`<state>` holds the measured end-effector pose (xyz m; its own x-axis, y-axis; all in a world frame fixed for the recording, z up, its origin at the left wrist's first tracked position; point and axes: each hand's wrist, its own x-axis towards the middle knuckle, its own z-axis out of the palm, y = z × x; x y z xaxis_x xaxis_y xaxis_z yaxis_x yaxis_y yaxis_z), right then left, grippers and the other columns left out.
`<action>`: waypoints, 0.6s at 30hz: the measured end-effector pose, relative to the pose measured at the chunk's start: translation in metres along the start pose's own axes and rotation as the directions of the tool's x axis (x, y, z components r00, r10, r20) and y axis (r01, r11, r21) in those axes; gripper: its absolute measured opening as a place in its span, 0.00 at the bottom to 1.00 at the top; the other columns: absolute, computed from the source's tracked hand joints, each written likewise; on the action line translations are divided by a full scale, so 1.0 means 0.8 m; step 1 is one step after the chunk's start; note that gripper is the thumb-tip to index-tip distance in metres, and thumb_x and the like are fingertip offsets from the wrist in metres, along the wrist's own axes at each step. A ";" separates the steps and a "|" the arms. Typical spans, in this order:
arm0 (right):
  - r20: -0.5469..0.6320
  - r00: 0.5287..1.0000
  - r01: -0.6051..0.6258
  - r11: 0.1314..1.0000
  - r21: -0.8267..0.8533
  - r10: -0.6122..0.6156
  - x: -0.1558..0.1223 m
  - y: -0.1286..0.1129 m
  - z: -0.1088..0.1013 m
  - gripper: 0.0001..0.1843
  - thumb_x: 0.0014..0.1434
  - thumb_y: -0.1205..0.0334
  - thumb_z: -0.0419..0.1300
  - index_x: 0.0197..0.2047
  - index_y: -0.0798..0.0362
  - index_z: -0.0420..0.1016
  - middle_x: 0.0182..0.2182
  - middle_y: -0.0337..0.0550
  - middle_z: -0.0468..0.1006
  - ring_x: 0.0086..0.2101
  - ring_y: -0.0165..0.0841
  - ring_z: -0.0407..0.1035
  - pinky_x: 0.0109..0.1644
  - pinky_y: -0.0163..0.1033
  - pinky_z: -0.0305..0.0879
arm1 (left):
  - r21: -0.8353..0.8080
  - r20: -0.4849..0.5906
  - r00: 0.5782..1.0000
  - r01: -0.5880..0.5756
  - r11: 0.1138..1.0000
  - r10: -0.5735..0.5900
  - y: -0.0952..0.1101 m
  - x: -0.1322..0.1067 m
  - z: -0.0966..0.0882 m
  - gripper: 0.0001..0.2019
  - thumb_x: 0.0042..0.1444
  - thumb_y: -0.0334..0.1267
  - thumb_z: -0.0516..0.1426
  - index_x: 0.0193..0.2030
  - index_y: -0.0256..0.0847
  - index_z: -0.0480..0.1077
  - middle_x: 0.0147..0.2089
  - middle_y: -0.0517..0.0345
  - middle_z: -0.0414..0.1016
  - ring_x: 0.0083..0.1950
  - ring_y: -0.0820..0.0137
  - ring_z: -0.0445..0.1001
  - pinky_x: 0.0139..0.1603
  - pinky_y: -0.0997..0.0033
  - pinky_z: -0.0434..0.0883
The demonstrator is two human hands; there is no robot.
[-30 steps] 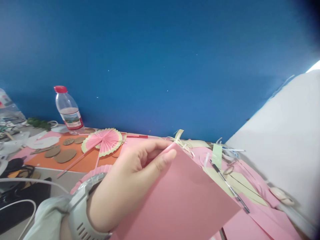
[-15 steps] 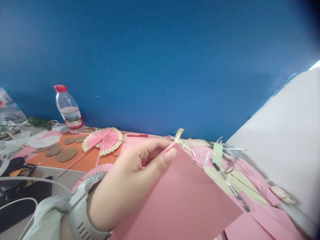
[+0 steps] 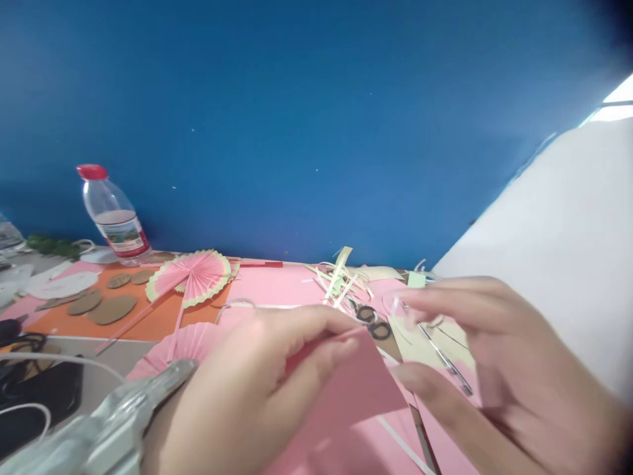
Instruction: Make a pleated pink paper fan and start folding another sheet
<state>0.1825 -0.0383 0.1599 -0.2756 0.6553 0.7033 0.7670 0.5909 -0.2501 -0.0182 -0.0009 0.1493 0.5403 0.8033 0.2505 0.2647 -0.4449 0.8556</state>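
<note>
Between thumb and fingers, my left hand point(image 3: 262, 382) pinches the upper edge of a pink sheet of paper point(image 3: 363, 376). A pale watch point(image 3: 123, 422) is on that wrist. My right hand point(image 3: 499, 356), slightly blurred, is just right of the sheet with thumb and fingers apart, holding nothing I can see. Behind its fingers a pen point(image 3: 448, 363) lies on pale yellow paper. Black-handled scissors point(image 3: 373, 321) lie beyond the sheet, beside a heap of thin paper strips point(image 3: 341, 280).
A pleated pink paper fan point(image 3: 195, 274) with a yellow-green rim lies on orange paper point(image 3: 163, 316), near cardboard discs point(image 3: 113, 309). A red-capped bottle point(image 3: 116, 221) stands by the blue wall point(image 3: 297, 132). Further left are cables and a black flat object point(image 3: 44, 402).
My right hand has come in from the right. The pink sheet has tilted and sunk lower, still in my left hand. The view has shifted to the right, and the scissors now show.
</note>
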 end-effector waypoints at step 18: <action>0.266 0.950 -0.241 0.927 0.287 0.164 0.006 -0.007 0.002 0.04 0.61 0.66 0.59 0.39 0.46 0.71 0.34 0.34 0.75 0.36 0.26 0.70 0.38 0.30 0.67 | 0.395 -0.095 0.957 -0.218 0.893 0.275 -0.002 -0.007 0.016 0.05 0.61 0.36 0.55 0.37 0.49 0.71 0.30 0.70 0.79 0.28 0.78 0.77 0.27 0.83 0.67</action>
<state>0.1761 -0.0378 0.1634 -0.2899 0.8446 0.4500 0.6108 0.5253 -0.5925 -0.0115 -0.0098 0.1412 0.5141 0.6835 0.5183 0.4339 -0.7284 0.5303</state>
